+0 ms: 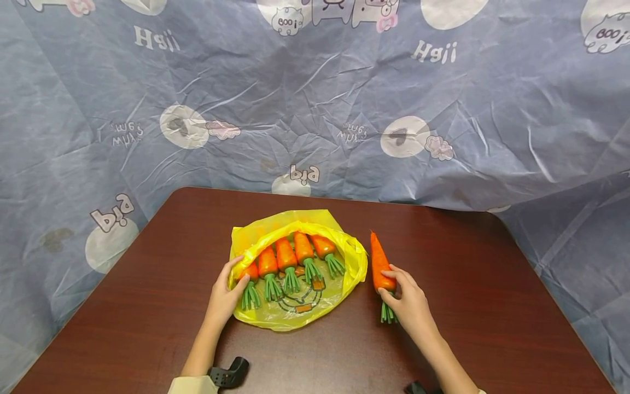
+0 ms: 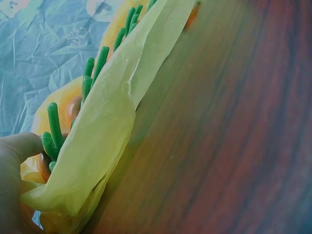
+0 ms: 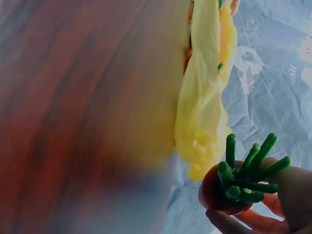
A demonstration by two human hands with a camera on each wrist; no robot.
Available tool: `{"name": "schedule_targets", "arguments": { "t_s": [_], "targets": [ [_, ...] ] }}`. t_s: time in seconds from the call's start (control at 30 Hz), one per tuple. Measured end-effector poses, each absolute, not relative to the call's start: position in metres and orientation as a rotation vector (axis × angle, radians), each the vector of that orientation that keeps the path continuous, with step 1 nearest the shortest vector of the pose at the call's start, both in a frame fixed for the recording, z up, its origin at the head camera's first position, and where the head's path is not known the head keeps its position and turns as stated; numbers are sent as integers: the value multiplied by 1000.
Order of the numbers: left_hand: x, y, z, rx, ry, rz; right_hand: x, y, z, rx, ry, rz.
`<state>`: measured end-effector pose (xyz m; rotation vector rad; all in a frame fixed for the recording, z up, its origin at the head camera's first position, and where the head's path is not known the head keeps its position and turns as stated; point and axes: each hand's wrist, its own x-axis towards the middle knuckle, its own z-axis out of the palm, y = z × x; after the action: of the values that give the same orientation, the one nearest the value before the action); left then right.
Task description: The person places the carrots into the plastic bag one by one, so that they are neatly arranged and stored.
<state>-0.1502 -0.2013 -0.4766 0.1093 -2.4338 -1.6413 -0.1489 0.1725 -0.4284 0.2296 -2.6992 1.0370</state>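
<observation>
An open yellow plastic bag lies on the table, its mouth toward me. Inside, several orange carrots with cut green stems lie side by side. My left hand grips the bag's left rim, thumb at the leftmost carrot; in the left wrist view the thumb is beside its green stems. To the right of the bag, my right hand holds another carrot near its thick top, the tip pointing away from me. In the right wrist view, that carrot's stems face the camera.
The dark brown wooden table spreads around the bag, with its far edge against a printed grey-blue cloth that hangs behind and at both sides. A black wrist strap is on my left wrist.
</observation>
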Motion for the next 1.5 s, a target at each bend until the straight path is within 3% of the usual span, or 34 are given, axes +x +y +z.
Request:
{"name": "schedule_targets", "arguments": {
  "t_s": [0.53,1.0,1.5],
  "targets": [
    [-150,-201,-477,100,-2424,-1638,-133,153,-395,406,-2598,1141],
    [-149,-201,-476,107,-2426,-1648,-120,126,-402,606,-2654,1090],
    [-150,-200,-477,143,-2444,-1638,-149,102,-406,618,-2848,994]
  ]
}}
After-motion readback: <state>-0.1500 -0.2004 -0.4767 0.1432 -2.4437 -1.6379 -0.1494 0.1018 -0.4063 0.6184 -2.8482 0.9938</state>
